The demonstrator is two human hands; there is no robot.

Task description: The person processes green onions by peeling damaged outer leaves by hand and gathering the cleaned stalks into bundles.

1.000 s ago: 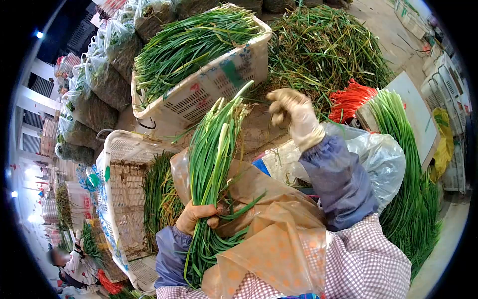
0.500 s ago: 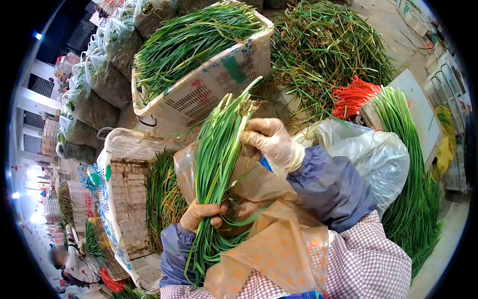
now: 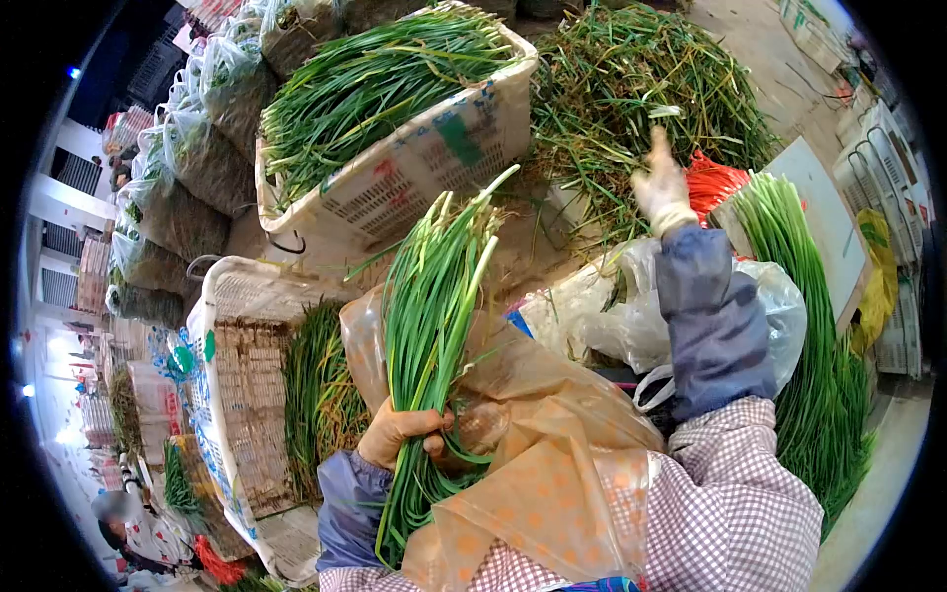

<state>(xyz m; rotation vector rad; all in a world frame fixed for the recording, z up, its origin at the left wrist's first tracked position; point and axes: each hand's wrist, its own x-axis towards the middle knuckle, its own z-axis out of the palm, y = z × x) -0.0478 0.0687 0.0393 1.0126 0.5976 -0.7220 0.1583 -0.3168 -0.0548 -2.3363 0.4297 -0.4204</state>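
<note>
My left hand (image 3: 406, 434) is closed around the lower, leafy part of a bunch of garlic chives (image 3: 431, 306), whose pale stem ends point up and fan out a little. My right hand (image 3: 661, 183), in a thin whitish glove, is stretched away over the near edge of a heap of loose chive trimmings (image 3: 641, 69). Its fingers look extended, with nothing gripped in them. Just beyond the fingertips is a small pale stem piece (image 3: 666, 111). An orange-dotted plastic apron (image 3: 552, 444) covers my lap beneath the bunch.
A white crate (image 3: 424, 148) full of chives stands ahead. Another crate (image 3: 237, 395) at left holds some chives. To the right are a bundle of chives (image 3: 804, 296), red ties (image 3: 712, 185), a board (image 3: 819, 217) and a clear plastic bag (image 3: 784, 316). Filled bags (image 3: 197, 178) line the left.
My right hand has left the stem ends of the bunch and swung out to the upper right, over the trimmings heap. My left hand keeps its hold nearly in place.
</note>
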